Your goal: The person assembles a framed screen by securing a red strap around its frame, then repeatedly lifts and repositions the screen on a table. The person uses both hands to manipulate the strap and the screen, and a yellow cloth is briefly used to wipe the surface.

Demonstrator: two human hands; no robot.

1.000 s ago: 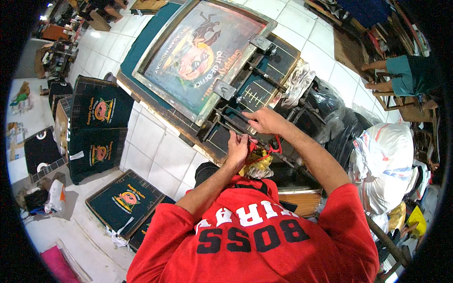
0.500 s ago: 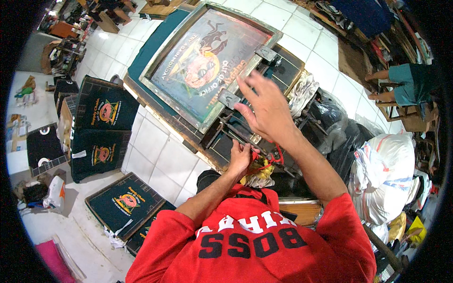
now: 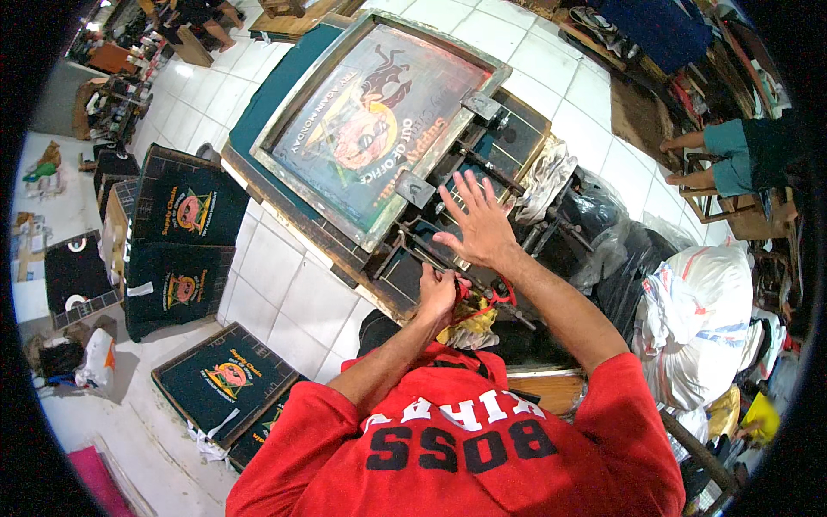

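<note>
White tiles (image 3: 544, 60) lie near a sack (image 3: 702, 319) (contents hidden), right grip (image 3: 469, 211) spread apart, left grip (image 3: 438, 289) unclear.

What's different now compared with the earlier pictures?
The right hand, first bent low at the metal bars, lifted toward the screen frame, then drew back a little; its fingers are now spread. Whether it let go of anything isn't clear. The left hand stayed curled at the bars, and the frame stayed lowered.
</note>
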